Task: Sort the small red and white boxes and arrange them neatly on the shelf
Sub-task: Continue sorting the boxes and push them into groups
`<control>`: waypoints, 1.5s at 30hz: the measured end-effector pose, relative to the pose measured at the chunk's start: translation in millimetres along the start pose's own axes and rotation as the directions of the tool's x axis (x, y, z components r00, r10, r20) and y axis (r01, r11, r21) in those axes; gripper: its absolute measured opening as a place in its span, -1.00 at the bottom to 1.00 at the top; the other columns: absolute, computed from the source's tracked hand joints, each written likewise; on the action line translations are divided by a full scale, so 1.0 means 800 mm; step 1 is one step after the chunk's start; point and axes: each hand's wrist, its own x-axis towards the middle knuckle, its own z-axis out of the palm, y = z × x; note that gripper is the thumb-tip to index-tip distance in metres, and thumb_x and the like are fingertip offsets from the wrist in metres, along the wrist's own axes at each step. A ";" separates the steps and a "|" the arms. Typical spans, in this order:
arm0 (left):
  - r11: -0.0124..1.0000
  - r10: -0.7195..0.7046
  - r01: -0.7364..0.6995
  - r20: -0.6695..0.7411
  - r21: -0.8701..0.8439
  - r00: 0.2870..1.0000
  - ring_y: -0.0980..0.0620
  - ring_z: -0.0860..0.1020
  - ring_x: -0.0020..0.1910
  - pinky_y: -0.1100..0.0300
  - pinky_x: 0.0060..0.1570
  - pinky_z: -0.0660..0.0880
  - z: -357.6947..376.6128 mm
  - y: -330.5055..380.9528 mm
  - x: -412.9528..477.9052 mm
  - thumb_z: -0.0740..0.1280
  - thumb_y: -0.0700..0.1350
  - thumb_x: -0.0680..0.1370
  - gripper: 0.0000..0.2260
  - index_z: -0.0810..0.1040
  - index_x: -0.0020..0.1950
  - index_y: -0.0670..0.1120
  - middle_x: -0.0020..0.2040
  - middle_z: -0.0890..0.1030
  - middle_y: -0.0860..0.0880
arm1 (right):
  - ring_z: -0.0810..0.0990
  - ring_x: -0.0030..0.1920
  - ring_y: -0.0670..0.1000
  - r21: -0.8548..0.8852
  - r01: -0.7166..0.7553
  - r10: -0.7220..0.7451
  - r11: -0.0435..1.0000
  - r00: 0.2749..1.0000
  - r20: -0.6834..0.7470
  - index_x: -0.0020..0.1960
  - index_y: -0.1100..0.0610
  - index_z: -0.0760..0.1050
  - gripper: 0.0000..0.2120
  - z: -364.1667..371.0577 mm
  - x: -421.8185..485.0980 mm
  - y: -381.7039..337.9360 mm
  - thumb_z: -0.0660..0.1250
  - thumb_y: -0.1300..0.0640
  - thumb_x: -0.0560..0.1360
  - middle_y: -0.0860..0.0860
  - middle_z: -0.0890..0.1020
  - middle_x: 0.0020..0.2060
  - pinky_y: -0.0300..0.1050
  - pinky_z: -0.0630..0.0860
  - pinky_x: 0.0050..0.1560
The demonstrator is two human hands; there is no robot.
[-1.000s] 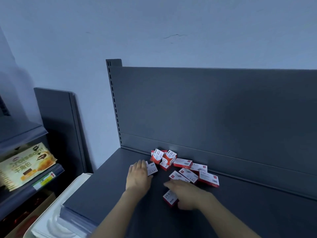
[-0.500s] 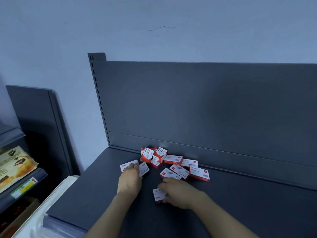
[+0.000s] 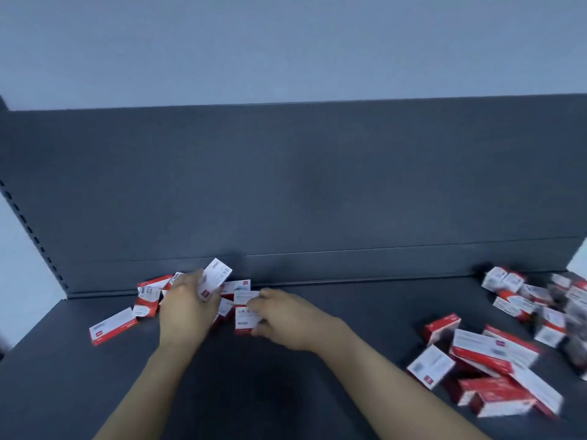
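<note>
Several small red and white boxes lie jumbled on the dark grey shelf near its back panel. My left hand is shut on one box, lifted and tilted above the left pile. My right hand grips another box marked 24/6 that rests on the shelf. A single box lies flat apart at the left. A second, larger heap of boxes sprawls at the right, blurred.
The shelf's upright grey back panel rises behind the boxes, with a slotted post at the left edge. A pale wall is above. More boxes crowd the far right by the back panel.
The view has swung to the right and closer, revealing the right heap. My left hand has picked a box up off the shelf; my right hand still holds its box.
</note>
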 end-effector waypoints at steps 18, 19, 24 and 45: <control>0.971 0.154 -0.087 0.305 -0.222 0.940 -0.07 0.59 -0.18 0.12 -0.25 0.49 0.129 0.293 -0.147 0.40 -0.11 0.41 -0.84 0.61 -0.12 -0.19 -0.18 0.66 -0.09 | 0.50 0.09 0.14 -0.084 -0.470 0.467 0.879 0.883 -0.056 0.11 0.18 0.44 -0.73 -0.100 -0.285 0.228 0.25 0.01 0.53 0.09 0.46 0.08 -0.08 0.38 -0.05; 0.973 0.161 -0.094 0.329 -0.211 0.930 -0.05 0.59 -0.18 0.14 -0.26 0.48 0.133 0.293 -0.152 0.40 -0.11 0.41 -0.84 0.61 -0.11 -0.19 -0.18 0.66 -0.08 | 0.50 0.09 0.14 -0.086 -0.478 0.475 0.874 0.878 -0.050 0.07 0.19 0.43 -0.75 -0.098 -0.289 0.232 0.25 0.02 0.53 0.09 0.46 0.05 -0.08 0.37 -0.07; 0.985 0.109 -0.045 0.397 -0.166 0.911 0.01 0.56 -0.20 0.27 -0.32 0.43 0.159 0.279 -0.156 0.40 -0.12 0.43 -0.83 0.62 -0.08 -0.20 -0.12 0.66 -0.05 | 0.50 0.10 0.13 -0.068 -0.546 0.543 0.835 0.838 -0.060 0.08 0.21 0.45 -0.73 -0.089 -0.288 0.243 0.26 0.01 0.52 0.10 0.47 0.08 -0.03 0.44 -0.01; 0.998 0.059 -0.054 0.590 -0.026 0.805 0.05 0.46 -0.21 0.20 -0.26 0.42 0.209 0.262 -0.147 0.39 0.02 0.45 -0.78 0.46 -0.16 -0.10 -0.16 0.52 -0.05 | 0.44 0.16 0.07 0.037 -0.532 0.524 0.846 0.842 0.133 0.15 0.10 0.45 -0.69 -0.075 -0.249 0.253 0.28 -0.05 0.50 0.07 0.49 0.14 -0.05 0.42 0.10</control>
